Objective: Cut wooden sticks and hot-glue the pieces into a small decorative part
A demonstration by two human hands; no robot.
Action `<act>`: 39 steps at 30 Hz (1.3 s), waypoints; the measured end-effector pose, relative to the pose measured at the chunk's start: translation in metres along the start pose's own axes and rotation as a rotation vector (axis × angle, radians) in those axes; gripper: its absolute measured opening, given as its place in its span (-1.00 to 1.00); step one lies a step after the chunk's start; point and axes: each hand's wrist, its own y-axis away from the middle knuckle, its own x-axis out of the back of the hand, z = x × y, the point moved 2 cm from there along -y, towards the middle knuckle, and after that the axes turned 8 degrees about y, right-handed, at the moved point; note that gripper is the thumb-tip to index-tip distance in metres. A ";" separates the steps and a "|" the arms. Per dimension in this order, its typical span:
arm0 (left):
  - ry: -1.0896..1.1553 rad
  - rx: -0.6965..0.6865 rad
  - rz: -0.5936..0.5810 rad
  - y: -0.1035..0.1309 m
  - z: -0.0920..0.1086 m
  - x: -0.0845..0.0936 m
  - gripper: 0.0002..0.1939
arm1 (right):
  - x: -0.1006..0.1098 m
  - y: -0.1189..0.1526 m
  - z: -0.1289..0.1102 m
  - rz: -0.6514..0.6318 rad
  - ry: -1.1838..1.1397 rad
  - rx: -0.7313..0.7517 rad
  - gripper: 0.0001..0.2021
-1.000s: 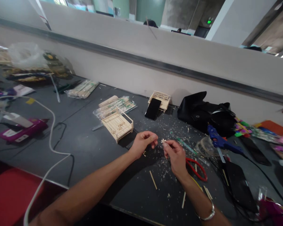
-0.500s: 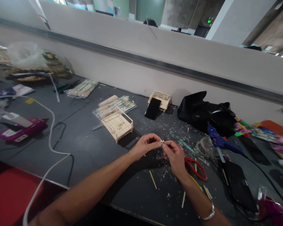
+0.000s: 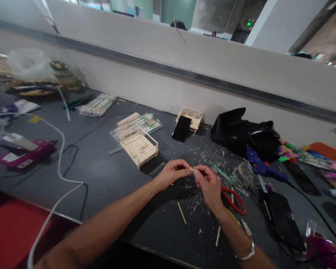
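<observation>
Above the dark table, my left hand [image 3: 174, 173] pinches a tiny pale wooden piece [image 3: 192, 170] between thumb and fingertips. My right hand [image 3: 208, 184] meets it from the right, its thumb and index finger closed at the same piece. The fingertips nearly touch, and the piece is mostly covered. Left of my hands stands a small bed-like frame of pale sticks [image 3: 140, 146], with small wooden bits lying on its slats. Loose sticks [image 3: 182, 213] and many small chips lie on the table beneath and around my hands.
A phone [image 3: 182, 128] leans on a small stick bench [image 3: 194, 116]. Packaged sticks [image 3: 148, 125] lie behind the frame. Right are red-handled pliers [image 3: 233, 200], a blue glue gun [image 3: 266, 170], a black bag [image 3: 232, 130] and cables. A white cable [image 3: 62, 149] and purple power strip [image 3: 28, 158] are left.
My right hand has shifted very slightly to the right, and its fingers have turned a little around the tiny piece. My left hand stays nearly where it was.
</observation>
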 end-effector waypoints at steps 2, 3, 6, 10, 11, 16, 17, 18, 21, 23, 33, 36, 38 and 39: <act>0.001 0.007 -0.006 0.000 0.000 0.000 -0.67 | 0.000 0.000 0.000 0.009 0.017 0.022 -0.80; 0.005 0.010 -0.010 0.000 -0.001 0.000 -0.67 | 0.001 0.000 0.000 0.009 0.026 0.030 -0.81; 0.019 0.014 -0.022 -0.001 -0.001 0.000 -0.65 | 0.002 -0.001 0.000 0.000 0.061 0.040 -0.82; 0.025 0.021 -0.023 -0.001 -0.001 0.000 -0.65 | 0.003 -0.001 -0.002 0.001 0.097 0.063 -0.83; 0.025 0.022 -0.023 -0.001 -0.002 0.000 -0.65 | 0.003 -0.001 -0.003 0.004 0.100 0.069 -0.84; 0.033 0.021 -0.023 -0.001 -0.003 0.001 -0.67 | 0.002 -0.001 -0.003 0.009 0.098 0.074 -0.84; 0.034 0.021 -0.021 -0.001 -0.003 0.001 -0.68 | 0.002 -0.001 -0.003 0.006 0.097 0.070 -0.84; 0.036 0.021 -0.020 -0.001 -0.003 0.001 -0.68 | 0.002 0.000 -0.002 0.005 0.094 0.064 -0.83; 0.043 0.017 -0.023 0.000 -0.002 0.000 -0.69 | 0.002 0.001 0.001 0.001 0.050 0.021 -0.81; 0.047 0.002 -0.014 0.000 0.000 0.000 -0.70 | 0.002 0.002 0.004 -0.001 -0.018 -0.027 -0.75; 0.236 -0.180 0.309 -0.009 0.007 0.014 -0.77 | -0.003 -0.001 0.009 -0.052 0.112 0.002 -0.69; 0.301 -0.181 0.293 -0.010 0.007 0.015 -0.79 | -0.004 0.000 0.007 -0.086 0.212 0.094 -0.60; 0.342 -0.168 0.263 -0.009 0.007 0.014 -0.78 | -0.003 0.002 0.003 -0.076 0.236 0.109 -0.56; 0.366 -0.155 0.246 -0.009 0.007 0.014 -0.78 | -0.002 0.003 0.000 -0.062 0.261 0.127 -0.56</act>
